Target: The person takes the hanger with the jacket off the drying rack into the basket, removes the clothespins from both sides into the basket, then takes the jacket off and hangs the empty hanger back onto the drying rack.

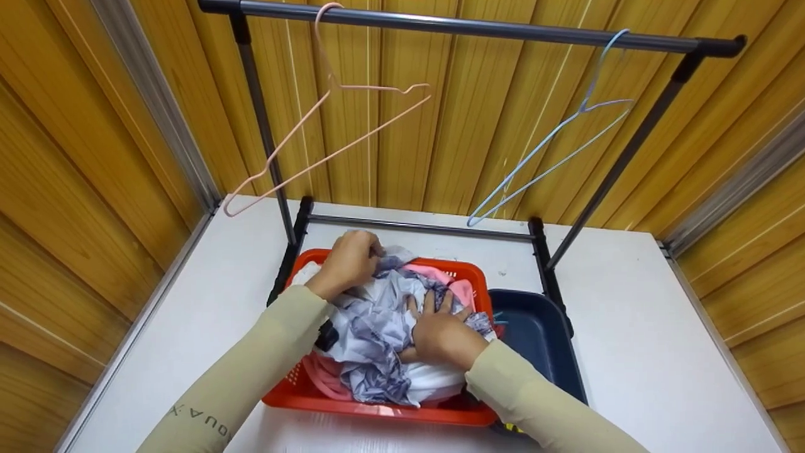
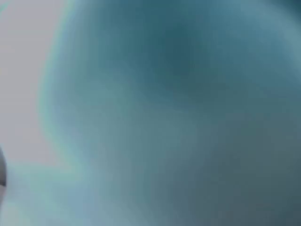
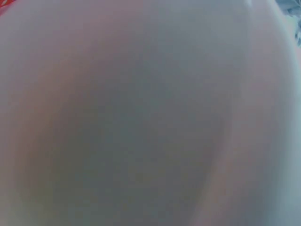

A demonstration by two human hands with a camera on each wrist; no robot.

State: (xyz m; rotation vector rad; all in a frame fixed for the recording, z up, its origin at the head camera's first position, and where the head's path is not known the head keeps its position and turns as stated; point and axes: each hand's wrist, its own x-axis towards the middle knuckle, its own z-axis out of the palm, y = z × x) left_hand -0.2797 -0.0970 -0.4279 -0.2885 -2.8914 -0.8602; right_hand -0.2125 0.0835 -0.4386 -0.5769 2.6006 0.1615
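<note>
A red plastic basket holds a heap of crumpled clothes. On top lies a thin grey-and-white garment with darker patterned patches. My left hand is over the basket's far side, fingers curled, gripping a bunched part of this garment. The right hand rests on the heap with its fingers spread, pressing the same cloth. Pink cloth shows at the far right of the heap, and white cloth lies near the front. Both wrist views are blurred by cloth close to the lens.
Behind the basket stands a dark metal clothes rack. A pink hanger and a light blue hanger hang from its bar. A dark blue tray sits partly behind the right forearm on the white tabletop.
</note>
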